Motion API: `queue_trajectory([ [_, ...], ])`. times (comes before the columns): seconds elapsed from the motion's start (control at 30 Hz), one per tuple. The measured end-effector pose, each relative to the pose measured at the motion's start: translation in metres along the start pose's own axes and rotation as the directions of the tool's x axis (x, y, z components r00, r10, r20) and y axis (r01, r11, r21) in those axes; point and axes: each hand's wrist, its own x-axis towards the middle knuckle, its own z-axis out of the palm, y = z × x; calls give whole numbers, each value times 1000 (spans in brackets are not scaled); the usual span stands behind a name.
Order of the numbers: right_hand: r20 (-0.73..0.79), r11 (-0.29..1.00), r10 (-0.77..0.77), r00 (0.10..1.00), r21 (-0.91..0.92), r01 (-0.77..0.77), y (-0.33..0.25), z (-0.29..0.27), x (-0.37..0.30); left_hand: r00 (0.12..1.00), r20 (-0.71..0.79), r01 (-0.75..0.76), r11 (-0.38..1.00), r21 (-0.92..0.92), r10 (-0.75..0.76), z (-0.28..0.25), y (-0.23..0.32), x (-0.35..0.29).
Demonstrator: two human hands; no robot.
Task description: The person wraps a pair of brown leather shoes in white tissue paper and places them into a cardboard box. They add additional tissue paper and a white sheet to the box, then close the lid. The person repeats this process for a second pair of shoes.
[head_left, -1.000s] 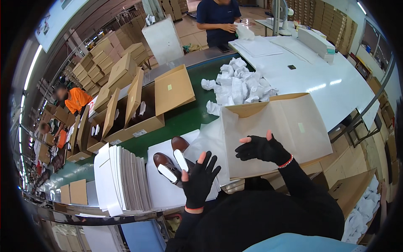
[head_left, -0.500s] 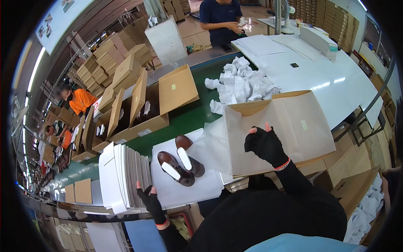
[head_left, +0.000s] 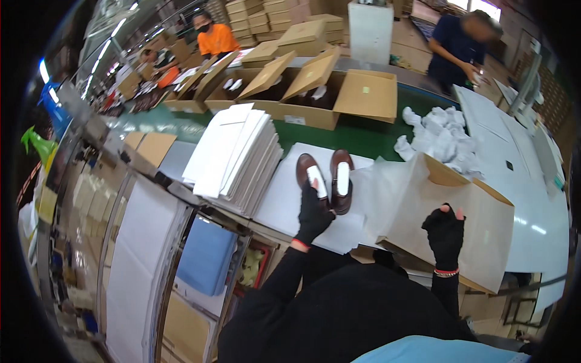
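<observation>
Across the green-topped counter [head_left: 369,138] stands a row of open cardboard shoe boxes [head_left: 305,112]. Nearer, to the right, a paper-lined cardboard box [head_left: 446,173] lies open, its near edge seemingly overhanging the counter; weight from the right hand or forearm there could tip it. The tall stack of white sheets [head_left: 242,163] leans unevenly, so a brush of the left sleeve might send the top ones sliding. Beyond the lined box sits a heap of crumpled white paper [head_left: 439,136]. Translucent tissue [head_left: 381,187] spills from the box toward the shoes and could crease or tear if a sole drags over it.

The left brown leather shoe [head_left: 307,166] and right brown leather shoe [head_left: 344,203] lie side by side over flat white paper [head_left: 278,206]; knocked together, they could scuff. The left hand [head_left: 315,212] has its grip clamped round the left shoe's heel. The right hand [head_left: 445,236] hovers before the box, fingers curled; whether its grip meets, I cannot tell. Thumb pressure could dislodge the left shoe's white insert [head_left: 316,180].
</observation>
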Motion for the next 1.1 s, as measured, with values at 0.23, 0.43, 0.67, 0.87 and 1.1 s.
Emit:
queue_trajectory([
  [0.23, -15, 945, -17, 1000, -326, 12, 3, 7, -4, 878, -194, 446, 895, 0, -438, -1, 9, 35],
  [0.43, 22, 649, 78, 997, -760, -34, -1, 20, -5, 917, -118, 307, 863, -402, -381, -137, -25, 93],
  [0.67, 321, 594, 202, 925, -791, 145, -2, 72, 41, 931, 354, 264, 839, -476, -92, -179, 153, 152],
  [0.87, 106, 597, 603, 791, -716, -360, -5, 86, 38, 823, 539, 525, 606, -598, -182, -68, 174, 139],
  [1.1, -334, 965, 245, 910, -9, -263, -36, -39, -2, 723, 691, 483, 713, -509, 4, 48, 104, 46],
])
